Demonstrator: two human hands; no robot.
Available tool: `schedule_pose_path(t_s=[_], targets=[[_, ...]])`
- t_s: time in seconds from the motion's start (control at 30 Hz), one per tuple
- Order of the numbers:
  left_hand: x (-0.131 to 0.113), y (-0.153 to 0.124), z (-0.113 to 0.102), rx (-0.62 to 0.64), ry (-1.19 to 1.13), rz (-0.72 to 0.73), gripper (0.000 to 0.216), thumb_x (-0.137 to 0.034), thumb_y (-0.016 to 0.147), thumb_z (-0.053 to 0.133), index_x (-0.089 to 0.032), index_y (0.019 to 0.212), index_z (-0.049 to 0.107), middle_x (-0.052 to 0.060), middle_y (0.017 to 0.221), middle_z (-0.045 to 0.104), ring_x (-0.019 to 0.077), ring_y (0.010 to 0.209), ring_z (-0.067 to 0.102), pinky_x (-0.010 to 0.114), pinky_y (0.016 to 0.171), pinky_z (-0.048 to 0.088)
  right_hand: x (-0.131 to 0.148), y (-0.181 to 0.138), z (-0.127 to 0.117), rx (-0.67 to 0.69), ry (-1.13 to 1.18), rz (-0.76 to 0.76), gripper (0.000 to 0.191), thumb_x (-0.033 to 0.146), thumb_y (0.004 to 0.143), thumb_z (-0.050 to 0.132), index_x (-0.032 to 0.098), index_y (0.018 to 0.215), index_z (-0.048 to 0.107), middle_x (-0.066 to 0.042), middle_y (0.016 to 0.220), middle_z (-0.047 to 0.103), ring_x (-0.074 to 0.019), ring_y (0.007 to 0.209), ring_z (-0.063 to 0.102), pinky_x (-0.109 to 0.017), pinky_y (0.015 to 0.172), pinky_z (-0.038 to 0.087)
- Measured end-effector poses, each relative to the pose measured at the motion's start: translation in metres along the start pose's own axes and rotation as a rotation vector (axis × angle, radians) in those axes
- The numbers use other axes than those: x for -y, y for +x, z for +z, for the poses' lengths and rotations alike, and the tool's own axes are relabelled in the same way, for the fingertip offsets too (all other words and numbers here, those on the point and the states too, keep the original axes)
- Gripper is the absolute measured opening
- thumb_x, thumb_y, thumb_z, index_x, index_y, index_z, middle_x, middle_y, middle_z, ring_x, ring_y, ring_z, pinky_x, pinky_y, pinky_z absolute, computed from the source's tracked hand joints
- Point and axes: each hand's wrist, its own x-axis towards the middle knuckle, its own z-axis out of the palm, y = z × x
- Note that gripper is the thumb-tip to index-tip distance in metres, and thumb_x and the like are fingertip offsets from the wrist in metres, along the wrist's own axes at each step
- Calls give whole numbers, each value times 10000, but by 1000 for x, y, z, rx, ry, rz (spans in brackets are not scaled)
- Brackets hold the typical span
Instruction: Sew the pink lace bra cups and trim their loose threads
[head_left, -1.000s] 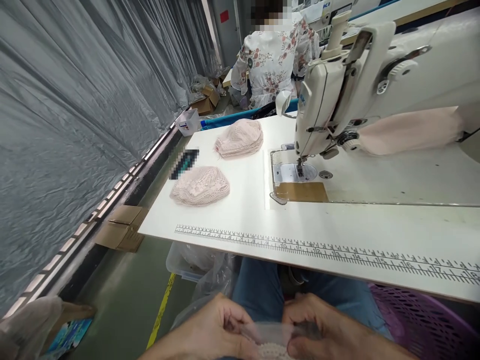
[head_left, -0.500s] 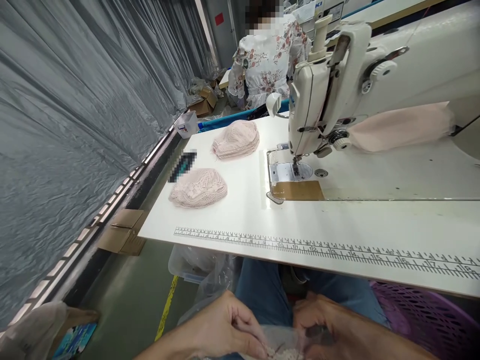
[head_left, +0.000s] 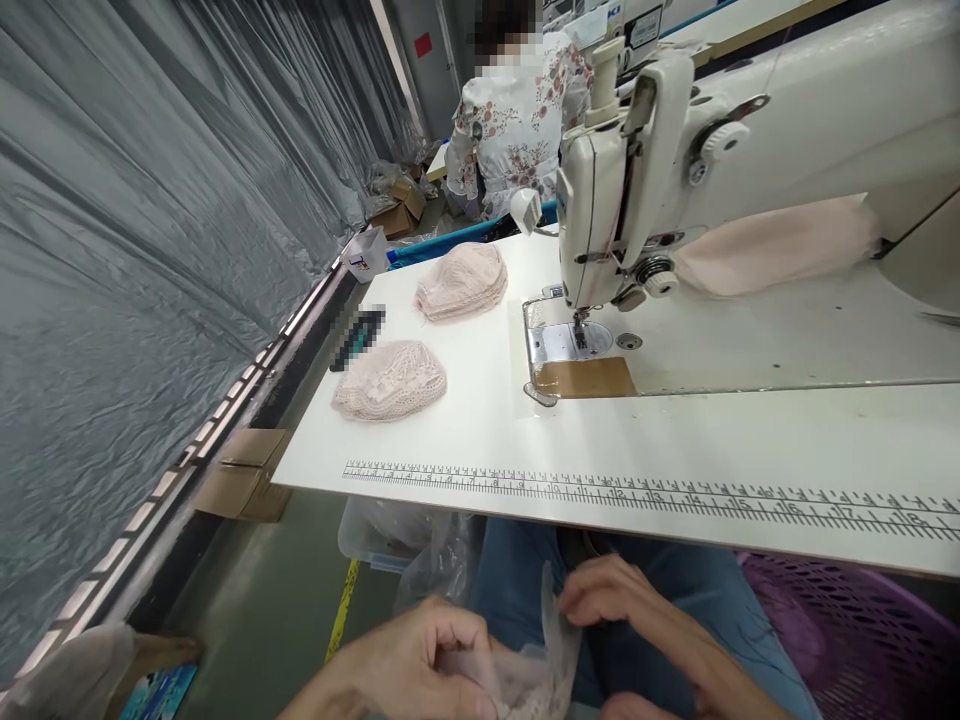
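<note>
Over my lap, below the table edge, my left hand (head_left: 416,660) grips a clear plastic bag (head_left: 540,655) with pale lace pieces inside. My right hand (head_left: 622,605) pinches the bag's upper edge with its fingertips. On the white table (head_left: 675,440) lie two stacks of pink lace cups, the near lace stack (head_left: 390,380) and the far lace stack (head_left: 459,280). A white sewing machine (head_left: 675,160) stands at the right, with its needle plate (head_left: 570,345) beside a brown tape patch.
A printed ruler (head_left: 637,495) runs along the table's front edge. A purple basket (head_left: 847,640) sits at my right, a clear bin (head_left: 375,525) under the table. Grey plastic sheeting (head_left: 150,230) lines the left. A cardboard box (head_left: 244,475) lies on the floor. A person (head_left: 514,120) stands beyond.
The bag has come up higher between my hands; my right hand now pinches its top edge. The view shifted, so the table and machine sit further left.
</note>
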Motion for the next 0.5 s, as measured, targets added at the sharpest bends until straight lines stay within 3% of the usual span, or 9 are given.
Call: schedule_pose_path(t_s=[0.2, 0.33, 0.5], targets=[[6, 1, -13, 30, -30, 53, 590, -669, 605, 749, -122, 664, 537, -35, 604, 473, 50, 532, 360, 181, 494, 250, 0, 30, 13, 176, 70, 57, 428, 410, 642, 826, 258, 977, 608, 11, 994, 572, -212, 984, 515, -317, 881, 391], [7, -6, -17, -10, -3, 64, 552, -635, 642, 746, -118, 666, 557, -52, 557, 431, 45, 502, 331, 184, 470, 218, 6, 40, 10, 184, -19, 27, 190, 298, 727, 758, 225, 770, 587, 45, 755, 511, -173, 841, 504, -285, 802, 382], [13, -6, -18, 9, 13, 87, 525, -610, 660, 748, -116, 679, 569, -43, 582, 461, 49, 522, 347, 178, 479, 237, 6, 32, 4, 151, -129, -75, 223, 310, 887, 592, 209, 699, 529, 31, 734, 524, -159, 785, 521, -323, 839, 367]])
